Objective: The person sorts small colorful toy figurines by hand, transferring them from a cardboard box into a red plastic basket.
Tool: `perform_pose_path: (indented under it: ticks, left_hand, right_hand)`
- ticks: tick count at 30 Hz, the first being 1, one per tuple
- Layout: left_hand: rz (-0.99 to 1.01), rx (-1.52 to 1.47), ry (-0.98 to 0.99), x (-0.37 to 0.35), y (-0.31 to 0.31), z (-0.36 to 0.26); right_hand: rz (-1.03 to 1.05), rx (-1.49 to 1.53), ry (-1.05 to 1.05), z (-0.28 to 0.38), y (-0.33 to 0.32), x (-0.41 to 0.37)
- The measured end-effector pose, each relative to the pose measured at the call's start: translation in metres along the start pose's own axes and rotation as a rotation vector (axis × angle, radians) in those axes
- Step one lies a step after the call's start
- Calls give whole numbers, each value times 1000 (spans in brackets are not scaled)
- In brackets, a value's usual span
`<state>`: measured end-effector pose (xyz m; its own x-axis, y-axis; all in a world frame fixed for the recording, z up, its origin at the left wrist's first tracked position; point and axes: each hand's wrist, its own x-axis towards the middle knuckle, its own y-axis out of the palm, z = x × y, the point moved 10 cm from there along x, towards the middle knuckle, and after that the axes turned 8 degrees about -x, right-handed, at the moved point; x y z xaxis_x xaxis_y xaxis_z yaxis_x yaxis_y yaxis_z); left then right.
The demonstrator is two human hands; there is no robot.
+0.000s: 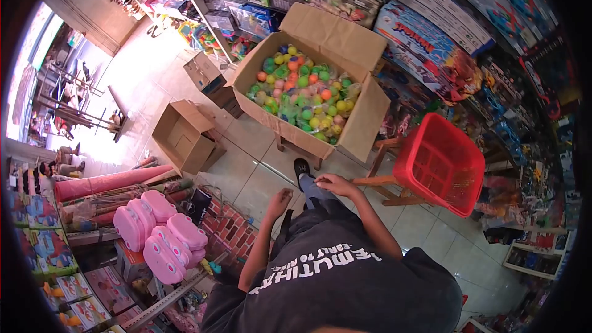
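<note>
My left hand hangs in front of my body, its fingers loosely bent and nothing visible in them. To its right, my right hand is raised at waist height, fingers partly stretched out, with nothing visible in it. Neither hand touches the goods around me. Beyond them stands an open cardboard box on wooden legs, filled with small coloured balls in yellow, green and orange, some under clear plastic. Nearest on the right is a red plastic basket on a wooden stool.
Pink cases are stacked at the left beside rolled material. An open cardboard carton sits on the tiled floor. Shelves of boxed toys line the back and right. Bright light comes from the doorway at upper left.
</note>
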<state>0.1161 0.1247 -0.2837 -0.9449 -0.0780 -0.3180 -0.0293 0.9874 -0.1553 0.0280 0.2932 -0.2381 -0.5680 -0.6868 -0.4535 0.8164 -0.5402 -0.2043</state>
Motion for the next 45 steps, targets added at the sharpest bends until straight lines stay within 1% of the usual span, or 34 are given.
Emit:
perform_pose_path:
  ticks: [1, 2, 3, 4, 6, 7, 9, 10, 11, 12, 13, 14, 15, 16, 17, 18, 20, 22, 24, 25, 27, 28, 29, 30, 31, 32, 33, 34, 36, 38, 40, 42, 44, 45]
  left_hand:
    - [-6, -1, -8, 8, -6, -25]
    - [-64, 5, 65, 19, -18, -57]
    - [-120, 10, 138, 30, -32, -88]
    - [-121, 10, 132, 43, -40, -110]
    - [-201, 34, 278, 67, -60, -167]
    - [-196, 33, 269, 81, -63, -189]
    - [-232, 114, 477, 101, -70, -249]
    - [-223, 115, 472, 116, -71, -263]
    - [-152, 196, 477, 131, -65, -277]
    - [-79, 276, 478, 147, -60, -285]
    - [-26, 384, 595, 162, -54, -291]
    - [-17, 385, 591, 178, -54, -288]
    - [84, 447, 586, 192, -43, -284]
    - [188, 508, 581, 203, -31, -276]
    - [233, 640, 578, 213, -22, -264]
    - [249, 637, 579, 221, -20, -257]
    - [412, 744, 415, 237, -4, -220]
    - [446, 752, 383, 237, -2, -214]
    - [484, 768, 354, 240, -2, -210]
    - [487, 740, 351, 241, -4, -209]
    - [511, 713, 361, 240, -3, -211]
    - [473, 752, 395, 240, -5, -215]
    - [438, 789, 428, 238, -7, -219]
    - [462, 789, 441, 234, -5, -224]
    - [415, 803, 508, 233, -6, -238]
    - [366, 812, 566, 230, -7, -249]
    - [380, 812, 567, 229, -6, -250]
    - [381, 805, 572, 229, -6, -252]
    - [393, 802, 579, 231, -14, -249]
    - [415, 662, 585, 236, -15, -245]
    - [450, 557, 603, 236, -17, -255]
    - [632, 277, 465, 239, -15, -251]
    - [667, 299, 487, 238, -17, -250]
    - [684, 309, 504, 239, -15, -246]
  right_hand:
    - [25, 76, -61, 40, -7, -1]
    - [48, 154, -122, 74, -14, 1]
    - [54, 157, -119, 95, -22, 7]
    - [31, 242, -162, 118, -36, 13]
    - [5, 331, -194, 145, -63, 31]
    - [-45, 334, -209, 155, -81, 41]
    - [-100, 348, -217, 158, -108, 65]
    - [-222, 75, -188, 148, -129, 79]
    - [-340, -199, -156, 141, -147, 90]
    - [-341, -191, -150, 130, -152, 102]
    - [-388, -358, -69, 118, -159, 111]
    - [-434, -529, 12, 107, -167, 118]
    - [-413, -585, 148, 99, -168, 119]
    - [-419, -579, 158, 96, -167, 121]
    - [-437, -636, 160, 92, -167, 124]
    - [-455, -692, 164, 94, -167, 125]
    - [-432, -661, 211, 90, -171, 128]
    - [-406, -636, 237, 82, -171, 131]
    - [-391, -541, 121, 84, -167, 137]
    - [-400, -530, 135, 87, -168, 134]
    - [-350, -298, 2, 107, -167, 131]
    - [-371, -293, 14, 110, -171, 131]
    - [-395, -232, -84, 122, -170, 129]
    - [-420, -172, -183, 135, -170, 127]
    - [-445, -170, -177, 140, -175, 127]
    - [-392, -139, -135, 141, -170, 129]
    - [-331, -103, -93, 141, -161, 131]
    - [-334, -92, -85, 142, -157, 133]
    - [-359, 71, -111, 147, -154, 136]
    - [-391, 89, -83, 149, -151, 136]
    - [-506, 177, -199, 159, -152, 130]
    - [-559, 191, -167, 159, -150, 125]
    - [-618, 199, -145, 158, -149, 121]
    - [-694, 150, -91, 151, -152, 115]
